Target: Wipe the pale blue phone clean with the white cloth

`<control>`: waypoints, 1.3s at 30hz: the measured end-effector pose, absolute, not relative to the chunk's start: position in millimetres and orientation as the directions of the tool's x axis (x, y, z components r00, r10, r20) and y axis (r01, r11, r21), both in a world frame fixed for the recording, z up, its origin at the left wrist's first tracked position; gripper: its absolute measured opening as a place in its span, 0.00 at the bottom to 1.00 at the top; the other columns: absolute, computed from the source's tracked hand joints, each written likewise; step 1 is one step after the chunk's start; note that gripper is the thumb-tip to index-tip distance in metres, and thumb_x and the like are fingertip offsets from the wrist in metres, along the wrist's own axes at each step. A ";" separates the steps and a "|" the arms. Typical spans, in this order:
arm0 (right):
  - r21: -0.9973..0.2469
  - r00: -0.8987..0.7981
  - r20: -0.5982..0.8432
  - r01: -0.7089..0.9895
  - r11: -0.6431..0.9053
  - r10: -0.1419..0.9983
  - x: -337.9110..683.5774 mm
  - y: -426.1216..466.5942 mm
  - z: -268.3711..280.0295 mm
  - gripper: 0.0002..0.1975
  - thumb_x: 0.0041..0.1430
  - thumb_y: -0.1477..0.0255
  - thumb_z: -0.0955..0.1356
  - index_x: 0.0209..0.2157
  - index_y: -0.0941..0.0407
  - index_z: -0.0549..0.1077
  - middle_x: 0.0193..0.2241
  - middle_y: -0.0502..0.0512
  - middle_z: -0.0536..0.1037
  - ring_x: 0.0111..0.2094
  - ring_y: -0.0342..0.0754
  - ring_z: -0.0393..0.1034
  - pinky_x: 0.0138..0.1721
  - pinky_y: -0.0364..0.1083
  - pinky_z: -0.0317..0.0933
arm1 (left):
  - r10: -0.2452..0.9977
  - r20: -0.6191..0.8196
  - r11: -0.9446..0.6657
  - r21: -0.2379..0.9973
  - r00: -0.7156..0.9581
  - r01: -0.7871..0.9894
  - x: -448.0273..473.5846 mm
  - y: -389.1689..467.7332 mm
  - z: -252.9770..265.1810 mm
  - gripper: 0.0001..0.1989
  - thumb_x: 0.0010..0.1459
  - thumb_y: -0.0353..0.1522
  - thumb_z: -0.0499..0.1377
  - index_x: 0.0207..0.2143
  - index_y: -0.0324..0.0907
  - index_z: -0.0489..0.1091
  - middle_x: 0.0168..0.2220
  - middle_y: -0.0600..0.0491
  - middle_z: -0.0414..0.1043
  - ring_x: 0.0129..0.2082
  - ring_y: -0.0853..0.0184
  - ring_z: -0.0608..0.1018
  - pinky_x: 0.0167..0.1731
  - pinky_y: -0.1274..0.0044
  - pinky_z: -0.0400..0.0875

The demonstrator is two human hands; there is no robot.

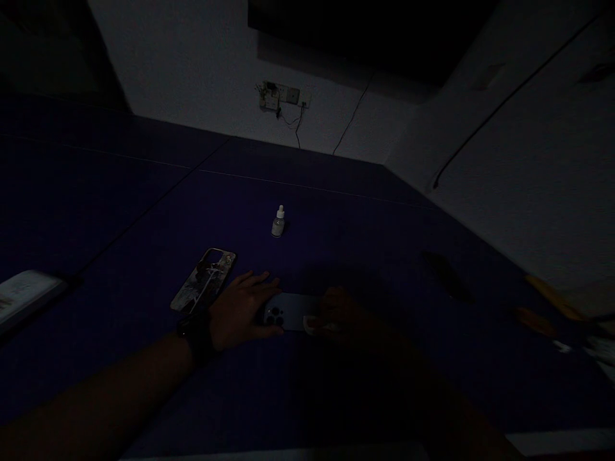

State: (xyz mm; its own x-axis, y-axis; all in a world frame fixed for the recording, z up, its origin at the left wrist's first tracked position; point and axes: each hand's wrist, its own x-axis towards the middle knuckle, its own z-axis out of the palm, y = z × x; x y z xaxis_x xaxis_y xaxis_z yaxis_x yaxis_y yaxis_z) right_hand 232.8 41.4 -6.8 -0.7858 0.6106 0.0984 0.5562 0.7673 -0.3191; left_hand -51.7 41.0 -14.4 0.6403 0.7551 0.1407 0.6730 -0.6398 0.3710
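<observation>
A blue-grey smartphone lies on the dark blue table, back side up, its camera lenses at the left end. My left hand steadies that end, thumb at the near edge and fingers at the far edge. In deep shadow, my right hand is closed over the phone's right part, pressing a small white pad against the back. Its fingers show only dimly. Just left of my left hand is a patterned phone case. A small white-capped dropper bottle stands upright beyond the phone.
A dark flat object, perhaps another phone, lies to the right. At the left edge is a white box. Another person's hand appears dimly at far right. Wall sockets with cables are behind the table, under a dark screen.
</observation>
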 end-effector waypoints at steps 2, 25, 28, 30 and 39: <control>-0.322 -0.726 0.131 0.612 0.722 0.675 232.1 45.2 -8.9 0.10 0.67 0.65 0.65 0.44 0.50 0.78 0.37 0.54 0.78 0.42 0.50 0.66 0.48 0.53 0.56 | 0.752 0.145 -0.644 0.365 0.643 0.672 -52.3 41.5 -14.6 0.35 0.51 0.51 0.65 0.58 0.48 0.65 0.64 0.49 0.63 0.65 0.50 0.62 0.64 0.55 0.51; -0.380 -0.736 0.036 0.615 0.690 0.676 242.7 43.4 0.7 0.10 0.66 0.64 0.66 0.36 0.52 0.79 0.32 0.53 0.75 0.39 0.49 0.65 0.43 0.50 0.55 | 0.754 0.168 -0.645 0.370 0.635 0.668 -52.7 41.6 -16.0 0.35 0.50 0.50 0.66 0.58 0.48 0.66 0.63 0.49 0.65 0.64 0.53 0.64 0.65 0.58 0.51; -0.345 -0.613 0.138 0.706 0.618 0.778 242.7 50.8 -3.3 0.12 0.66 0.64 0.66 0.34 0.55 0.78 0.31 0.55 0.75 0.38 0.50 0.65 0.43 0.51 0.56 | 0.756 0.177 -0.644 0.373 0.630 0.668 -53.1 41.7 -16.6 0.34 0.50 0.50 0.66 0.57 0.47 0.66 0.63 0.49 0.65 0.65 0.53 0.64 0.66 0.59 0.51; -0.332 -0.583 0.181 0.722 0.607 0.792 242.7 54.8 -4.7 0.13 0.66 0.64 0.66 0.32 0.56 0.77 0.30 0.55 0.75 0.37 0.50 0.65 0.43 0.51 0.56 | 0.765 0.167 -0.633 0.369 0.622 0.680 -52.7 41.7 -16.2 0.35 0.50 0.50 0.66 0.57 0.47 0.66 0.62 0.49 0.65 0.64 0.52 0.64 0.65 0.58 0.52; -0.385 -0.600 0.164 0.692 0.610 0.783 245.1 52.8 -4.9 0.14 0.66 0.62 0.65 0.32 0.55 0.76 0.30 0.55 0.75 0.36 0.49 0.66 0.42 0.50 0.57 | 0.754 0.168 -0.647 0.357 0.635 0.674 -52.0 41.4 -14.4 0.34 0.51 0.50 0.65 0.57 0.46 0.66 0.62 0.49 0.65 0.64 0.53 0.65 0.65 0.58 0.52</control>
